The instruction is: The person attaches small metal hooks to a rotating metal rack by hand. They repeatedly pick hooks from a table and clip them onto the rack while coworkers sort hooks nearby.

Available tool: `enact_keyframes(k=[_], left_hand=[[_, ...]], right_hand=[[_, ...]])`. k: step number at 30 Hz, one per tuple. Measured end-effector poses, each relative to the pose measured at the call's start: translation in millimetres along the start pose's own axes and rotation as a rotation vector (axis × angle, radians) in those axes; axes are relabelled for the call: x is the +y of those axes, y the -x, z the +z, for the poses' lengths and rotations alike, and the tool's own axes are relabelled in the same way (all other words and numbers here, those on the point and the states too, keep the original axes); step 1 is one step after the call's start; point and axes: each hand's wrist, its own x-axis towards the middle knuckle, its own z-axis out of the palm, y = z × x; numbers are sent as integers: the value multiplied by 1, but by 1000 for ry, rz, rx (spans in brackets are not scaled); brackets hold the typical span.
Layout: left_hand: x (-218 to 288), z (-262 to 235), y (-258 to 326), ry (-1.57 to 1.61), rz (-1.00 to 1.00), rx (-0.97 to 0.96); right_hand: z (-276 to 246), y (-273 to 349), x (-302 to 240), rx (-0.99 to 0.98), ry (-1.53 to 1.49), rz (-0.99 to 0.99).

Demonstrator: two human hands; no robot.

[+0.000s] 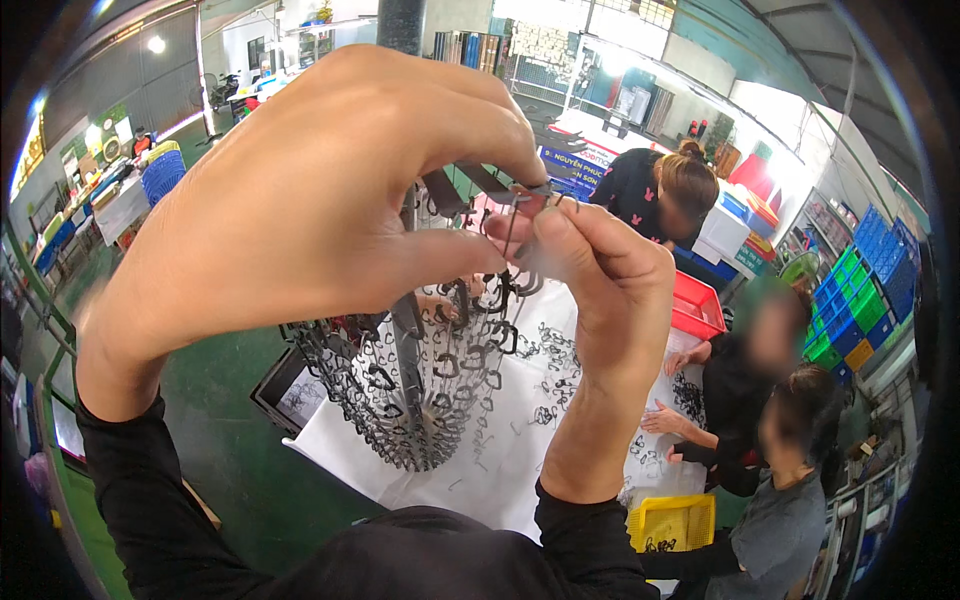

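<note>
Both my hands are raised high, meeting at the top of a hanging rack of small black D-shaped pieces (415, 400). My right hand (605, 265) pinches a thin dark wire hook (562, 203) between thumb and fingers. Beside it, my left hand (330, 190) curls with thumb and fingers closing around a thin wire; the exact grip is partly hidden. Flat dark bars (485, 182) pass under my left fingers. Strands of the black pieces hang down around a grey post (407, 345).
Below is a white-covered table (510, 425) with scattered black pieces (560, 360). Several co-workers sit or lean along its right and far sides, some with hands on the pieces. A yellow basket (672, 523), a red tray (697, 305) and stacked crates (850, 300) stand to the right.
</note>
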Motion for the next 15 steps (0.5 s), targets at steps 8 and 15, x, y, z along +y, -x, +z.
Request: enact_keyframes(k=[8,15], left_hand=[[-9,0,-9,57,187,-50],[1,-1,-22,-40,196,-67]], right_hand=[[7,0,1,59,-37,-139],[-15,3,-3,137,-61,-160]])
